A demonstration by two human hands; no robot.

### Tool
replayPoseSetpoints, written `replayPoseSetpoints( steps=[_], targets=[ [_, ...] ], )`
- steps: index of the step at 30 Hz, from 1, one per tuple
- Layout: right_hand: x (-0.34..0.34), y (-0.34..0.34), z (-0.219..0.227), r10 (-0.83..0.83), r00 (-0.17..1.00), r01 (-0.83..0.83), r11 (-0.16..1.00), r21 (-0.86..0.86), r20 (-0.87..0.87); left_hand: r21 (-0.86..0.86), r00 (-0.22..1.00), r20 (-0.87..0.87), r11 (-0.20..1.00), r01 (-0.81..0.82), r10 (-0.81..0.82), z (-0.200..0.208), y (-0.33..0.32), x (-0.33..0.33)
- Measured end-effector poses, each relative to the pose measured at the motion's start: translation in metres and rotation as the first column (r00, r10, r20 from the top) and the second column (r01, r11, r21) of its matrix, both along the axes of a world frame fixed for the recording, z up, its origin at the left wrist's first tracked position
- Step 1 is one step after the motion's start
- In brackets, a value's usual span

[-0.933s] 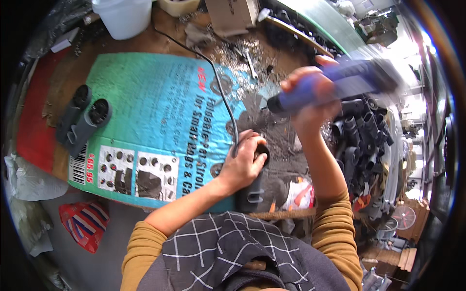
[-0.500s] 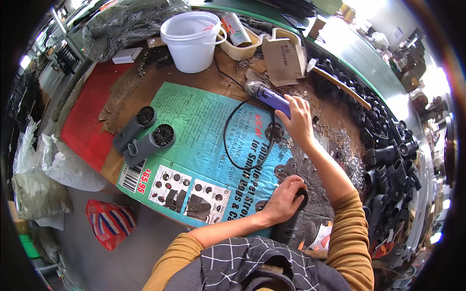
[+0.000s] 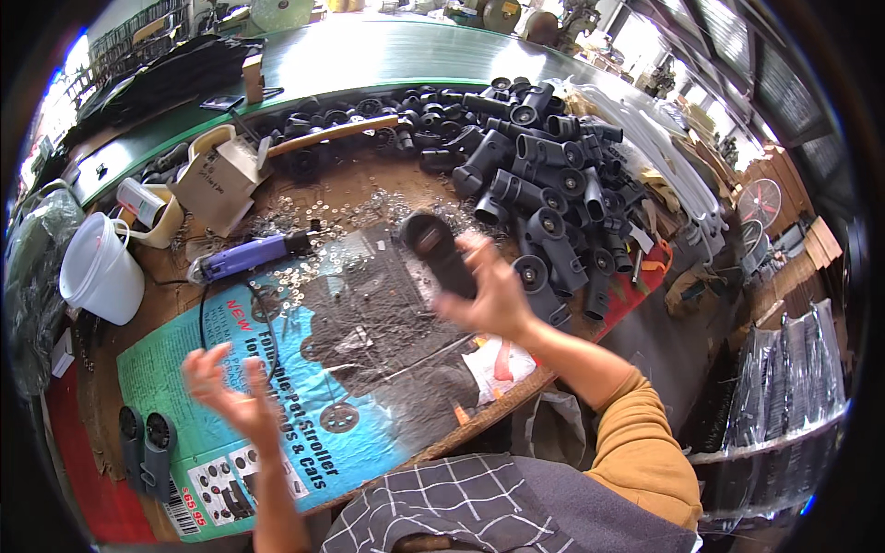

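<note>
My right hand [image 3: 495,293] grips a black plastic tube fitting [image 3: 430,241] with a round end, holding it above the dark worn part of the bench, left of a heap of similar fittings [image 3: 548,189]. Over the teal printed cardboard sheet [image 3: 184,387], my left hand [image 3: 235,392] is raised, its fingers apart and empty, a little blurred. A purple electric screwdriver [image 3: 251,256] lies on the bench beyond it, its black cord looping onto the sheet. Two dark grey fittings [image 3: 147,453] with round ends lie side by side at the sheet's near left corner.
Small metal nuts or washers [image 3: 293,281] are scattered across the bench. At the left stand a white bucket [image 3: 103,276] and a cream tub [image 3: 166,224] holding a can. A cardboard box [image 3: 217,189] and a wooden-handled hammer [image 3: 332,135] lie farther back, before a green conveyor [image 3: 369,55].
The view has swung right. My right hand has let go of the screwdriver and now holds a black fitting. My left hand has come off the fitting it touched and moved left, opening.
</note>
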State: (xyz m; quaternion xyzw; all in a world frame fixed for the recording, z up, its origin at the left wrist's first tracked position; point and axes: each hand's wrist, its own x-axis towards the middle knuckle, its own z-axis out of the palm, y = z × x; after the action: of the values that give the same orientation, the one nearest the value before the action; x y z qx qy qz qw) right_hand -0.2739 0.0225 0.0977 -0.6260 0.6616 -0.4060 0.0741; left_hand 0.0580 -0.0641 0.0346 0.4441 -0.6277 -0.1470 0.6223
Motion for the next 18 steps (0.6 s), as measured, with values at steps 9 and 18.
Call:
replayPoseSetpoints(
  steps=[9, 18],
  targets=[
    [-0.242, -0.002, -0.006, -0.527, 0.637, 0.652, 0.758, 0.028, -0.563, 0.432, 0.454, 0.873, 0.717, -0.548, -0.179, -0.044, -0.033, 0.273],
    [-0.216, -0.011, 0.007, -0.617, 0.474, 0.46, 0.782, -0.42, -0.629, 0.453, 0.801, 0.55, 0.89, -0.051, -0.235, 0.052, 0.014, 0.099]
  ],
)
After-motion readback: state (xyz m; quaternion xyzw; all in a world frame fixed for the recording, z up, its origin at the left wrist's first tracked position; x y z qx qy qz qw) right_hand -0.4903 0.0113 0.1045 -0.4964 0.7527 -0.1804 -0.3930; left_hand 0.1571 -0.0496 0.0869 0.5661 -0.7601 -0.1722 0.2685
